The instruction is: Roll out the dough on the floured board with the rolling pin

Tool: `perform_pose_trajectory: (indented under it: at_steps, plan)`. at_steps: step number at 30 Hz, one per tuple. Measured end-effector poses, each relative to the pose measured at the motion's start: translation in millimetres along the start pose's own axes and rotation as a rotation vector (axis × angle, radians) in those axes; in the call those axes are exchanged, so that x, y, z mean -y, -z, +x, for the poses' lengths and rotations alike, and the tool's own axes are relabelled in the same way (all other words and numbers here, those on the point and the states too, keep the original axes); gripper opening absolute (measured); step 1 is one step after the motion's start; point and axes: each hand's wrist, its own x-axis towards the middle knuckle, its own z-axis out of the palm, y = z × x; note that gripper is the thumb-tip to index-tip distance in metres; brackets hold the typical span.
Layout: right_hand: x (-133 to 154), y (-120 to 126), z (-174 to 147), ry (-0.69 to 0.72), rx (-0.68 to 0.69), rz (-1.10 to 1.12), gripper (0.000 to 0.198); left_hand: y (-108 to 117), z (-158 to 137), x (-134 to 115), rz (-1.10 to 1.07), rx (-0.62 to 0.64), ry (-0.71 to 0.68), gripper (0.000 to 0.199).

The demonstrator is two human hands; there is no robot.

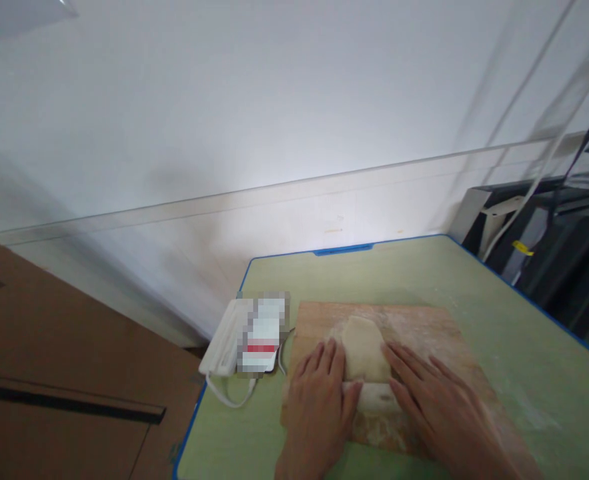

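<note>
A flattened piece of pale dough (365, 348) lies on a flour-dusted wooden board (324, 313). Across its near end runs a whitish, floury cylinder (375, 398) that looks like a rolling pin; both its ends are hidden under my hands. My left hand (319, 400) rests palm down over the left part of it, fingers stretched forward beside the dough. On the other side, my right hand (437, 403) lies palm down with its fingers extended, the tips close to the dough's right edge. Both thumbs point inward along the cylinder. Neither hand is closed around anything.
The board sits on a green table (399, 273) with a blue edge. Left of it are a phone (264, 333), partly pixelated, and a white device (221, 337) with a cable. A white wall rises behind; dark panels (569, 247) stand right, a brown cabinet (74, 347) left.
</note>
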Motion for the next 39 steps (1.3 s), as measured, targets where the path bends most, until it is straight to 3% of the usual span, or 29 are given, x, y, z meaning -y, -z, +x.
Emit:
perform_pose_trajectory:
  at_steps: [8, 19, 26, 31, 34, 39]
  plan:
    - [1, 7, -16, 0.09, -0.11, -0.017, 0.044, -1, -14, -3, 0.019, 0.001, -0.011, 0.049]
    - [3, 16, -23, 0.171, -0.227, -0.032, 0.042, -17, -39, 13, 0.128, -0.114, -0.165, 0.055]
    - [5, 10, -28, 0.126, -0.35, -0.018, 0.036, -21, -45, 23, 0.128, -0.284, -0.271, 0.04]
    - [-6, -4, -39, 0.25, -0.368, -0.028, 0.032, -25, -49, 28, 0.08, -0.324, -0.341, 0.026]
    - [-9, -5, -41, 0.243, -0.328, -0.018, 0.03, -20, -46, 27, 0.123, -0.375, -0.366, 0.021]
    - [-13, 11, -20, 0.124, -0.306, 0.007, 0.028, 8, -24, 18, 0.166, -0.377, -0.364, 0.02]
